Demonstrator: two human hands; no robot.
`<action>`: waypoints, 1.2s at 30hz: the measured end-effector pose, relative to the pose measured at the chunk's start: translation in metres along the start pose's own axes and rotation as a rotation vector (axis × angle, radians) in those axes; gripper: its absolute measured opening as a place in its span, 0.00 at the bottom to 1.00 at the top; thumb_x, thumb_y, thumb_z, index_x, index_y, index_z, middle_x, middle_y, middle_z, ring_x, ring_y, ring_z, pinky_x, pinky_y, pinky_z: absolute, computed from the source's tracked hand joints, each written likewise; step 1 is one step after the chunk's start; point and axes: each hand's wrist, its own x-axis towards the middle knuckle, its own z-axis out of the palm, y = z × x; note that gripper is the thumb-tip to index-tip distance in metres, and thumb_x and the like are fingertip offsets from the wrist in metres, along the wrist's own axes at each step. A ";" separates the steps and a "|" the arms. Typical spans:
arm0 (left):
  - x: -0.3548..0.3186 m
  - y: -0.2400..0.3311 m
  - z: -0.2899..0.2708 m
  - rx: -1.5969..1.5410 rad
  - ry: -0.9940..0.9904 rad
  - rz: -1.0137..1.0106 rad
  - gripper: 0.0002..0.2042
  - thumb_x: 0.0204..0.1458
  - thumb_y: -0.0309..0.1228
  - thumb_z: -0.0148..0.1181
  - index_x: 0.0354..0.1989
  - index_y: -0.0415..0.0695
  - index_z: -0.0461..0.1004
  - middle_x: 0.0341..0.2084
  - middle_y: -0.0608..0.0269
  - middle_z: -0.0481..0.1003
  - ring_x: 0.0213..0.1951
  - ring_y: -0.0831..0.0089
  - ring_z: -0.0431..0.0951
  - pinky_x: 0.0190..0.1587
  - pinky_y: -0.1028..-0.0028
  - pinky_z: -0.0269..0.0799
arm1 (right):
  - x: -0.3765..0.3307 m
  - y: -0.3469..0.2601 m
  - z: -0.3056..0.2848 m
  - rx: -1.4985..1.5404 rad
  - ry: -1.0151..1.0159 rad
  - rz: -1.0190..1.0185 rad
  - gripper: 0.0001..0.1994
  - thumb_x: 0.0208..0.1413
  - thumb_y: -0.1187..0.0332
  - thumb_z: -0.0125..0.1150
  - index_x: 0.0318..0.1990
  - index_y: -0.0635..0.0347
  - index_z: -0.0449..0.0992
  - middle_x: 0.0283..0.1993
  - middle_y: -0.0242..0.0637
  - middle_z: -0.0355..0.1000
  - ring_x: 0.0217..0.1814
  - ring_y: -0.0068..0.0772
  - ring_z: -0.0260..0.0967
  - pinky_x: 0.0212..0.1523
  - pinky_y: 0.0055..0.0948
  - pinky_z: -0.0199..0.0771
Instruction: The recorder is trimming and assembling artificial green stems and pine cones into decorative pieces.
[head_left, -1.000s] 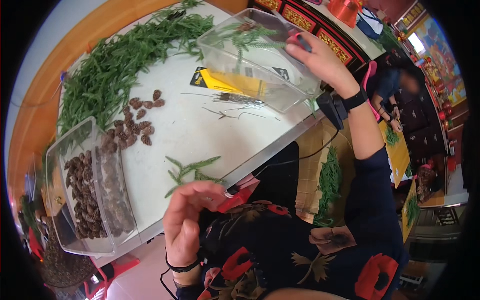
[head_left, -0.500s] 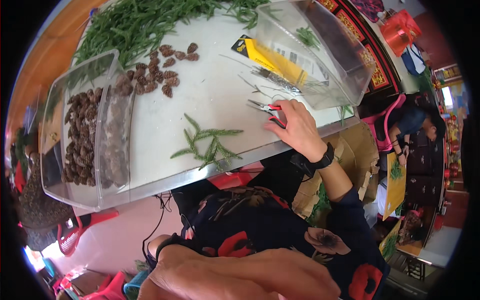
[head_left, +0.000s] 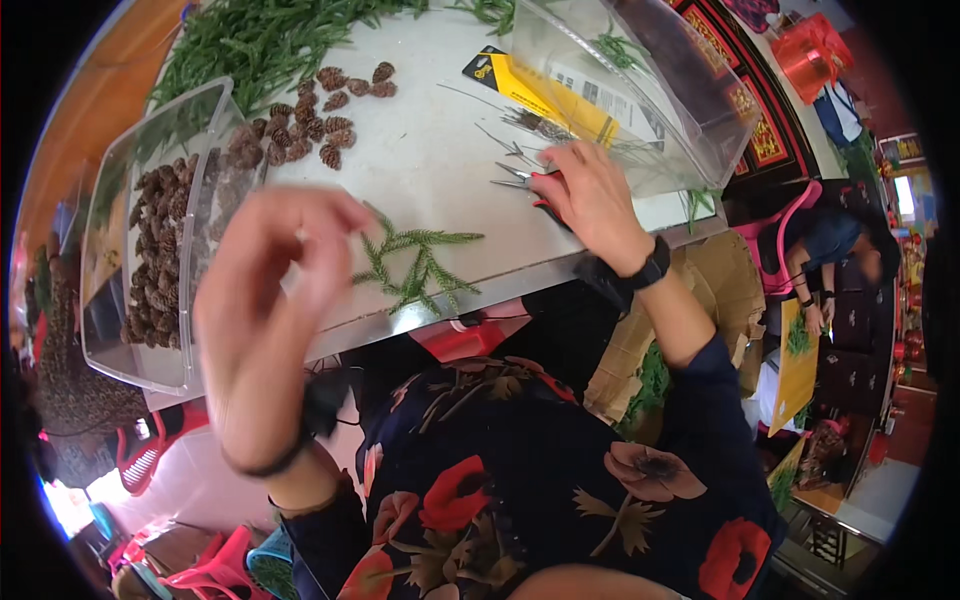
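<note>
My right hand (head_left: 590,200) is on a pair of red-handled pliers (head_left: 518,177) at the right of the white tabletop. Its thumb and fingers are round the handles, and the metal jaws point left. Several thin wires (head_left: 540,122) lie just beyond its fingertips. My left hand (head_left: 275,285), blurred by motion, is raised over the near table edge at the left. Its fingers curve with the thumb apart, and nothing shows between them. To its right lies a branched green artificial pine sprig (head_left: 425,262), partly hidden by the fingertips.
On the left stands a clear plastic box (head_left: 95,310) of pine cones; loose pine cones (head_left: 300,130) lie beyond it. Green sprigs (head_left: 260,50) are heaped at the far edge. A second clear box (head_left: 690,160) and yellow packaging (head_left: 550,95) lie at right. Another person (head_left: 835,250) works farther right.
My left hand has risen from the lower edge to beside the sprig. My right hand has shifted slightly forward over the pliers, which lie in about the same place.
</note>
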 end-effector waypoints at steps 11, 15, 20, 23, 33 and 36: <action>0.102 -0.143 -0.006 1.288 0.072 -0.261 0.12 0.50 0.37 0.58 0.38 0.42 0.72 0.32 0.49 0.77 0.39 0.49 0.78 0.39 0.56 0.73 | 0.116 0.011 0.038 -0.106 -0.141 0.106 0.08 0.48 0.71 0.55 0.31 0.64 0.78 0.33 0.51 0.75 0.37 0.53 0.74 0.39 0.44 0.74; 0.105 -0.157 -0.014 1.313 0.061 -0.233 0.12 0.48 0.37 0.59 0.37 0.42 0.72 0.32 0.49 0.78 0.38 0.49 0.78 0.39 0.55 0.73 | 0.115 0.014 0.042 -0.052 -0.144 0.106 0.08 0.47 0.70 0.55 0.28 0.62 0.79 0.32 0.49 0.75 0.36 0.52 0.74 0.38 0.44 0.74; 0.093 -0.147 -0.019 1.222 0.144 -0.219 0.13 0.46 0.33 0.63 0.40 0.45 0.73 0.31 0.50 0.78 0.37 0.50 0.78 0.38 0.58 0.73 | 0.114 0.016 0.043 0.029 -0.115 0.124 0.07 0.47 0.70 0.54 0.27 0.58 0.79 0.31 0.48 0.75 0.36 0.51 0.73 0.37 0.43 0.74; 0.077 -0.134 -0.019 0.921 0.215 -0.020 0.14 0.47 0.30 0.63 0.43 0.45 0.73 0.29 0.53 0.77 0.35 0.59 0.79 0.35 0.66 0.73 | 0.118 0.016 0.039 0.043 -0.087 0.145 0.07 0.47 0.69 0.54 0.27 0.58 0.79 0.29 0.46 0.75 0.32 0.47 0.74 0.35 0.40 0.74; 0.007 -0.088 -0.003 -0.038 0.324 -0.126 0.13 0.53 0.26 0.59 0.47 0.38 0.72 0.36 0.65 0.73 0.33 0.79 0.78 0.32 0.82 0.68 | 0.128 0.009 0.019 0.535 -0.200 0.335 0.06 0.46 0.66 0.60 0.25 0.58 0.79 0.29 0.43 0.77 0.32 0.45 0.75 0.34 0.37 0.74; 0.004 -0.090 -0.002 -0.096 0.306 -0.128 0.14 0.54 0.26 0.58 0.48 0.38 0.71 0.38 0.66 0.73 0.34 0.80 0.77 0.33 0.82 0.67 | 0.132 0.008 0.019 0.565 -0.184 0.366 0.06 0.43 0.65 0.63 0.24 0.57 0.80 0.28 0.43 0.77 0.33 0.43 0.75 0.34 0.35 0.74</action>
